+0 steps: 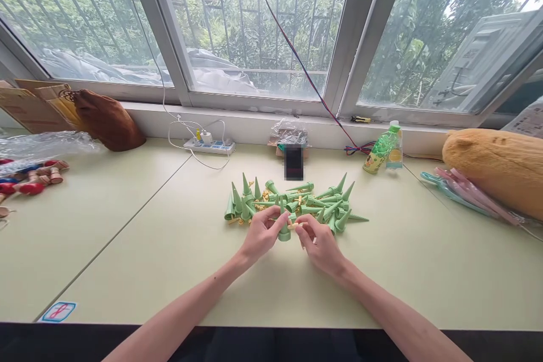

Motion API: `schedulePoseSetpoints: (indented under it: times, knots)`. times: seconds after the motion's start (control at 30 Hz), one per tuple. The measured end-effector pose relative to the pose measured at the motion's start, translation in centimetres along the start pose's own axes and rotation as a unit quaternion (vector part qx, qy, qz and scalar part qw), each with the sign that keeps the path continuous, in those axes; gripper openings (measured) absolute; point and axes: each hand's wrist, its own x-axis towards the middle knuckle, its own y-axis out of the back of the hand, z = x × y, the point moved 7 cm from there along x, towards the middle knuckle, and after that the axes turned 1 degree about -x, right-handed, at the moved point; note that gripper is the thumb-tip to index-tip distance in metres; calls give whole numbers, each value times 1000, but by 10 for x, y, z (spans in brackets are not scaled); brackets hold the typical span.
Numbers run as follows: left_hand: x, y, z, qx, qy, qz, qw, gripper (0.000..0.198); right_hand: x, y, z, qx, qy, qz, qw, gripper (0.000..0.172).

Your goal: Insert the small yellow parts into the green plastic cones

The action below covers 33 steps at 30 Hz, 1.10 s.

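My left hand (pixel 263 230) is closed on a green plastic plant watering spike (pixel 284 233), held point up with its wide collar low. Against the side of that spike, my right hand (pixel 319 238) pinches a small pale yellow valve piece (pixel 292 226). Whether the piece is seated in the spike I cannot tell. Just behind both hands lies a loose heap of similar green spikes (pixel 331 203), some standing on their collars and others on their sides. Small yellow pieces (pixel 232 221) are scattered among them.
Behind the heap stands a dark blurred object (pixel 293 162) by a plastic-wrapped box. A power strip (pixel 212 147) with white cables lies left of it. To the right are a green bottle (pixel 382 150) and a tan plush toy (pixel 496 169). Red and blue wooden toys (pixel 31 181) lie far left.
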Motion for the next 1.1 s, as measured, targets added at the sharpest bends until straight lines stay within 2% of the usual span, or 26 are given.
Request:
schedulePoseSetpoints:
  times: [0.13,0.47,0.73,0.9,1.1]
  knots:
    - [0,1,0,-2,4,1,1000,35,0,0,0,-3,9,-1,1000,21]
    - [-2,1,3,18,-36,-7,999,31,0,4,-6,-37,32,16,999,27]
    - [-1,-1,1,3,-31,-25,999,37,0,5,-10,-37,37,26,998,29]
    - [0,-6,2,-2,-8,-70,997,41,-2,7,-16,-37,66,48,996,24]
    - [-2,-13,-3,1,-4,-123,992,43,-5,6,-20,-52,87,46,994,24]
